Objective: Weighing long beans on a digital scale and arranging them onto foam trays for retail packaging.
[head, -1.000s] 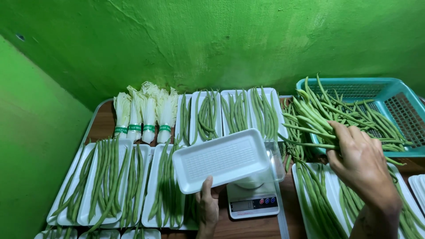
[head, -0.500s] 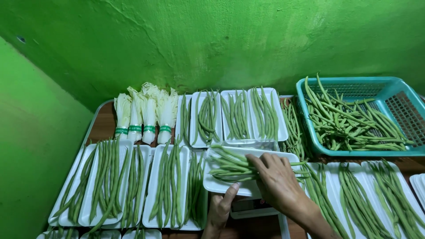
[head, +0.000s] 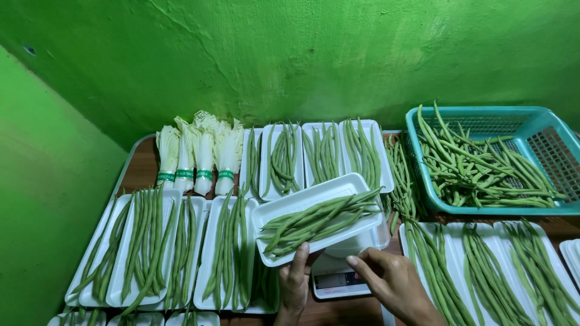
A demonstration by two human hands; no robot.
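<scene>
Far left, filled white trays (head: 139, 247) of beans cover the table (head: 142, 172), white-stalked bundles (head: 202, 154) behind. Centre: left hand (head: 294, 284) grips the near edge of a foam tray of green beans (head: 317, 217), held tilted just above the digital scale (head: 338, 281). Right hand (head: 393, 284) hovers released beside the scale, holding nothing. Best to keep the tray level and centred so no beans slide. Right: teal basket (head: 544, 139) of loose beans.

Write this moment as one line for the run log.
left hand: holds white foam tray of green beans | right hand: empty, by scale | teal basket: beans
</scene>
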